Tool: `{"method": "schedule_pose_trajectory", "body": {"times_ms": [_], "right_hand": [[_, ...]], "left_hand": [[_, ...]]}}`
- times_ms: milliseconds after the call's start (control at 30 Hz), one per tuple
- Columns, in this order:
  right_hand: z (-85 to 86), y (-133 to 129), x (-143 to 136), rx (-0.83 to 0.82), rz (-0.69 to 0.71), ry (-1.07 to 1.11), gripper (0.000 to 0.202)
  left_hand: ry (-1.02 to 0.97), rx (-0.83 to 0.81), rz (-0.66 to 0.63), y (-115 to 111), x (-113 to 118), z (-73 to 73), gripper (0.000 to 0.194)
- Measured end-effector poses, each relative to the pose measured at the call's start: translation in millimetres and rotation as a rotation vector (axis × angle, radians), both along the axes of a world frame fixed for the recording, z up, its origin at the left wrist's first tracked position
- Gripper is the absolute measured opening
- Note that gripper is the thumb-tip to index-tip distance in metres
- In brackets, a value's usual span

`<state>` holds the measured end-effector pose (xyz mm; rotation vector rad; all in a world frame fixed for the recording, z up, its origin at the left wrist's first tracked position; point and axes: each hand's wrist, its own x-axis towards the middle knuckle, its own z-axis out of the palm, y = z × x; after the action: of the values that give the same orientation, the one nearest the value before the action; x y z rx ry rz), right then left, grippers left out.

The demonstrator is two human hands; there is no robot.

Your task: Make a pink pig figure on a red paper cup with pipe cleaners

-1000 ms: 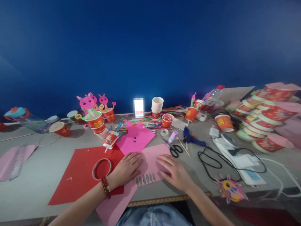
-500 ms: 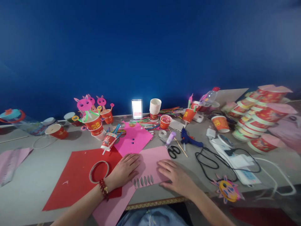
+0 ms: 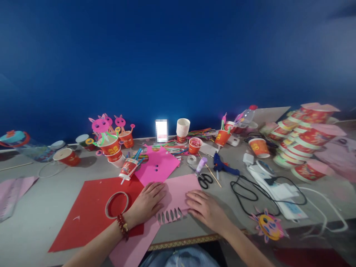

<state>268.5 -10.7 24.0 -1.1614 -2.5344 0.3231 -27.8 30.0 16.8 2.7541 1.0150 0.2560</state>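
Pale pink sheet (image 3: 178, 191) lies flat on the counter (image 3: 25, 237) between your hands, a row of leaf-shaped holes (image 3: 167, 216) along its near edge. Your left hand (image 3: 151, 200) rests palm-down on its left side, fingers nearly together; your right hand (image 3: 204, 208) lies at its right edge, fingers slightly spread — neither grip appears to pinch anything. Step in hand, as I judge it: you are holding the sheet flat and steady. Next move calls for light, even pressure; the narrow strips between holes look easy to tear. Scissors (image 3: 205, 181) lie just beside the far right corner. Red sheet (image 3: 75, 218) and tape ring (image 3: 106, 207) are left — mind your wrist there.
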Motion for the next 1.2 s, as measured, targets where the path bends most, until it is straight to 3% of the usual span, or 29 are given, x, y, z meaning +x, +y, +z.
{"method": "schedule_pose_trajectory", "body": {"times_ms": [233, 433, 633, 800, 1000, 1100, 1200], "right_hand": [[-2.4, 6, 14, 0.008, -0.017, 0.042, 0.030], [-8.1, 26, 40, 0.214, -0.385, 0.158, 0.025], [-8.5, 34, 64, 0.263, -0.557, 0.131, 0.025], [-10.9, 29, 63, 0.237, -0.503, 0.171, 0.024], [-16.3, 20, 43, 0.241, -0.374, 0.194, 0.023], [-12.9, 19, 30, 0.224, -0.312, 0.201, 0.024], [-5.7, 23, 14, 0.164, -0.258, 0.203, 0.023]], "left_hand": [[0.030, -0.001, 0.050, 0, -2, -3.1, 0.050], [0.025, 0.016, 0.060, 1, -3, -5.4, 0.050], [0.009, 0.048, 0.090, 0, -1, -10.3, 0.052], [-0.013, 0.062, 0.110, 5, -8, 0.5, 0.041], [-0.203, 0.060, 0.285, 12, -48, 31.9, 0.029], [-0.185, 0.042, 0.301, 5, -55, 33.3, 0.028], [-0.091, 0.048, 0.250, -2, -46, 25.4, 0.027]]}}
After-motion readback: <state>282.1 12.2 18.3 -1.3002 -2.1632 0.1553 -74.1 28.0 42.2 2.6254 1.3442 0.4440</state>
